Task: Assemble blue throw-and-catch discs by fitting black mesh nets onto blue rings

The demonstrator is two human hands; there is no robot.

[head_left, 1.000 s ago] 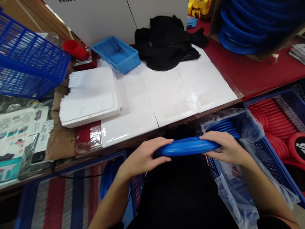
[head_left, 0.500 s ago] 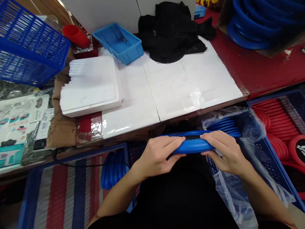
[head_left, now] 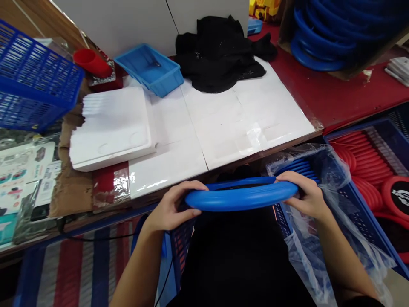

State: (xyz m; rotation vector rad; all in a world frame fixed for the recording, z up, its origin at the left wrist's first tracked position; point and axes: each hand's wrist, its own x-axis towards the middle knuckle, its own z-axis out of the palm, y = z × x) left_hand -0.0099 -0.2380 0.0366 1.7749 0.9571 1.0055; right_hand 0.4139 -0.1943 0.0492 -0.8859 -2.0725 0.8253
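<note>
Blue ring: hung nearly level in both hands, off the front edge of the counter, in front of the person's black clothing; it was seen almost edge-on, so its far side was probably whole, though that was hard to judge.
Left hand: curled around the ring's left end, fingers over the top and thumb beneath, parted only by the ring's thickness.
Right hand: closed about the opposite end in a similar pinch, fingers above, thumb below.
Foam block: sat by the counter's front left corner, its left side ragged.
Light blue tray: stood behind the block, near the counter's back edge.
Black cloth: lay crumpled along that back edge, right of the tray.
Red cup: lay tilted towards the back left corner, between the tray and a blue basket.
Film-lined crate: stood below the counter's front right corner, with more blue rings inside.
Red rings: filled a crate farther right.
Carton: rested on the red surface beyond the counter's right edge, holding large blue hoops.
</note>
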